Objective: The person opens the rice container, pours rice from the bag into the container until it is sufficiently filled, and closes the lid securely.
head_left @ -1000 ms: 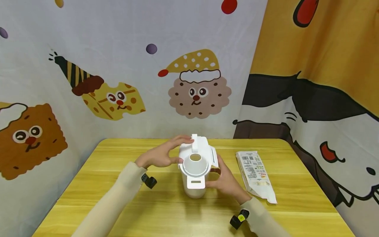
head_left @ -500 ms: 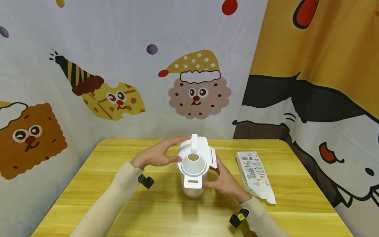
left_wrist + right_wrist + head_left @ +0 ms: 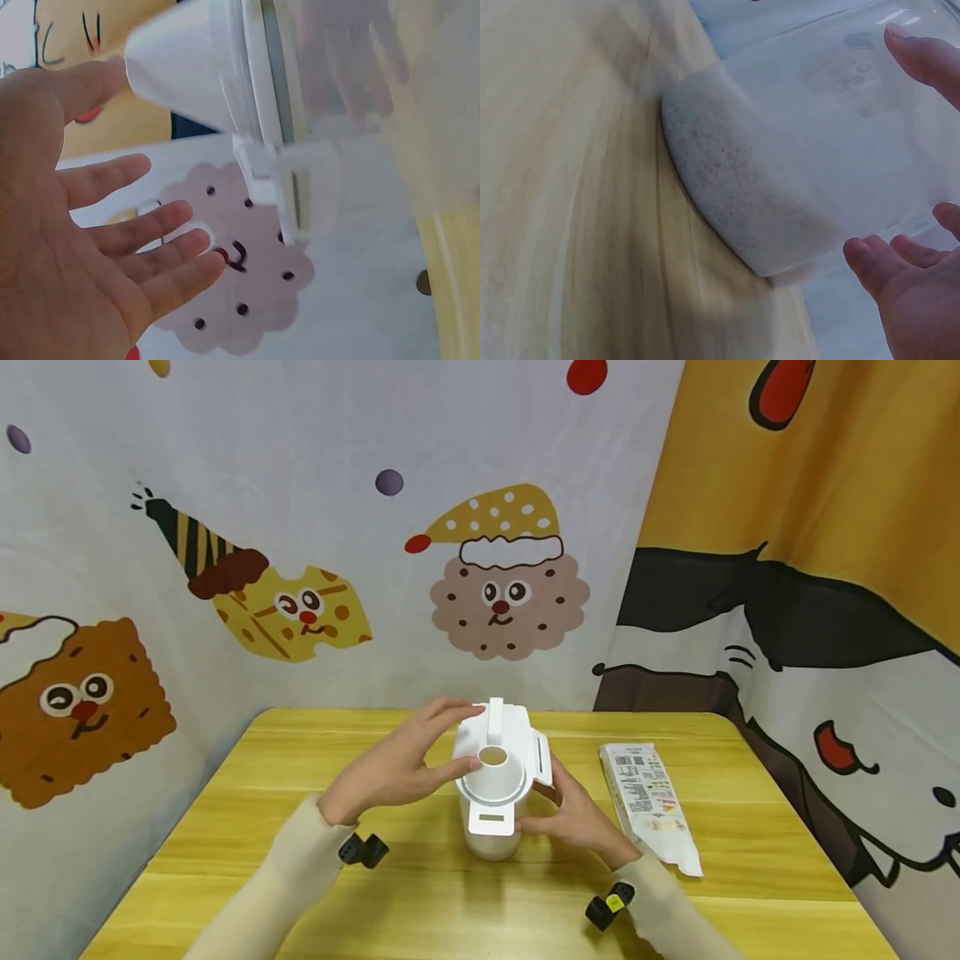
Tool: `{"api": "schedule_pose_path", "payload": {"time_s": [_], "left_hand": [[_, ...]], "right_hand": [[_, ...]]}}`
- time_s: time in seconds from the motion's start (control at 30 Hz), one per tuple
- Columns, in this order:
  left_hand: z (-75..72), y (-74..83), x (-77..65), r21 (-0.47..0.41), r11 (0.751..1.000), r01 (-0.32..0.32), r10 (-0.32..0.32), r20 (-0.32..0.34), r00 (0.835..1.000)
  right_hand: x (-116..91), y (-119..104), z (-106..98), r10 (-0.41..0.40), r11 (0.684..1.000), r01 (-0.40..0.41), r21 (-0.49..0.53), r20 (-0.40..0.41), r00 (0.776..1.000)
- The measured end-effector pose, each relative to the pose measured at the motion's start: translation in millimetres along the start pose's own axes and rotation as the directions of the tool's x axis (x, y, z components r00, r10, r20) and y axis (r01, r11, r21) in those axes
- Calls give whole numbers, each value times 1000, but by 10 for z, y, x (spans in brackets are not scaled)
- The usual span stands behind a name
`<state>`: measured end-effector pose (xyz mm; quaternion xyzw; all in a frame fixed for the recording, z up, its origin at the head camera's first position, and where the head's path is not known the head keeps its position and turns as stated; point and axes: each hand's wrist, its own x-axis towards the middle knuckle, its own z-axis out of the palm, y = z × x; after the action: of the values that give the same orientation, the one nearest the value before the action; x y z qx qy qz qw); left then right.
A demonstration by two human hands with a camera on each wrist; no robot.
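A translucent white container [image 3: 491, 839] with a white lid [image 3: 510, 731] and a round spout [image 3: 495, 768] stands mid-table. My left hand [image 3: 397, 768] reaches over the lid, thumb at the spout's rim. In the left wrist view this left hand [image 3: 67, 247] is spread with straight fingers beside the conical spout [image 3: 195, 67]. My right hand [image 3: 573, 818] holds the container's right side. In the right wrist view the right hand [image 3: 907, 292] has thumb and fingers on either side of the container [image 3: 780, 150], which has pale grains [image 3: 735, 195] at its bottom.
A white printed bag [image 3: 648, 802] lies flat to the right of the container on the yellow wooden table [image 3: 300, 777]. Cartoon-printed curtains close off the back and right side. Black wrist cameras [image 3: 363, 850] sit on both sleeves.
My left hand has shifted right and slightly down, bringing the thumb onto the spout's rim. The container and my right hand have stayed almost in place.
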<state>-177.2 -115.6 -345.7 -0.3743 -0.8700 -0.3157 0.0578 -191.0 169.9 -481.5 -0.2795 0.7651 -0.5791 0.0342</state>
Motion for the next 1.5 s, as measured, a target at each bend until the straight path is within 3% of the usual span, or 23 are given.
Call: {"api": "schedule_pose_path", "payload": {"time_s": [0.33, 0.63, 0.93, 1.27, 1.5], "left_hand": [[103, 265, -50, 171, 985, -29, 24, 29, 999], [167, 390, 4, 298, 954, -41, 8, 113, 994], [215, 484, 104, 339, 939, -53, -10, 181, 983], [239, 577, 208, 369, 929, -13, -92, 266, 960], [269, 610, 251, 408, 913, -4, -126, 291, 948]], "right_hand": [[-9, 4, 9, 24, 1000, -24, 12, -17, 1000], [-3, 2, 3, 38, 999, -38, 24, -10, 999], [0, 20, -9, 44, 999, -44, 24, -9, 999], [-3, 17, -12, 52, 998, -51, 47, -7, 999], [0, 40, -16, 50, 998, -50, 42, -1, 999]]}}
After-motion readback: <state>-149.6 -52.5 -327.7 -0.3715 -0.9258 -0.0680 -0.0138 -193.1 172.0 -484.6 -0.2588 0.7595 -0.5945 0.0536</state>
